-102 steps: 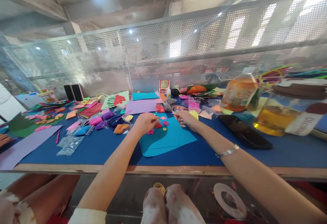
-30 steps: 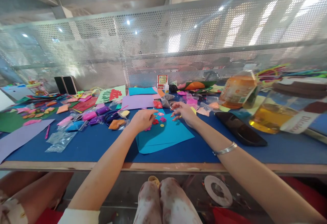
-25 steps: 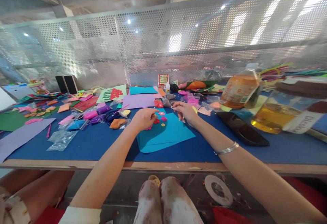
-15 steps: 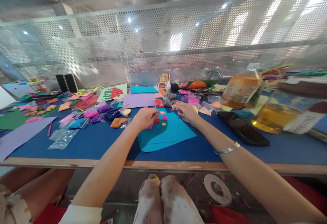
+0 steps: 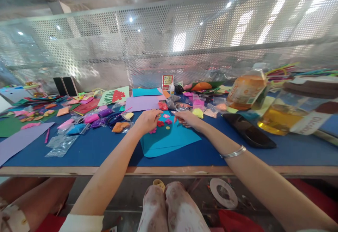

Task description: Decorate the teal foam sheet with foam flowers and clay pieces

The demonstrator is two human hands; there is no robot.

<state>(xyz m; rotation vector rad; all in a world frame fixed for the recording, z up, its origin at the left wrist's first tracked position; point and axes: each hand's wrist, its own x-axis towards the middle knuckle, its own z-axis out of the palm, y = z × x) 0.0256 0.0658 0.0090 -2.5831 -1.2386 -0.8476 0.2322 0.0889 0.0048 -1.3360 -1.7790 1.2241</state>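
Blue paper sheets lie at the table's front edge, between and under my hands. Small clay flowers are on the paper: a red flower, a magenta flower and a pink flower, with a pale yellow disc beside them. My left hand is over the paper's left side, its fingers pinched together close to the flowers. Over the right side, my right hand has its fingers curled in with the tips pressed together. Whatever either hand pinches is too small or hidden to name.
Clay packets and an empty plastic bag lie left. On the right are a black phone-like object, an orange drink bottle and a brown-lidded jar. A lilac sheet lies behind. A perforated metal panel backs the table.
My right hand has come down and left, its fingertips nearer the flowers on the blue paper. My left hand stays almost where it was. The whole view has shifted slightly.
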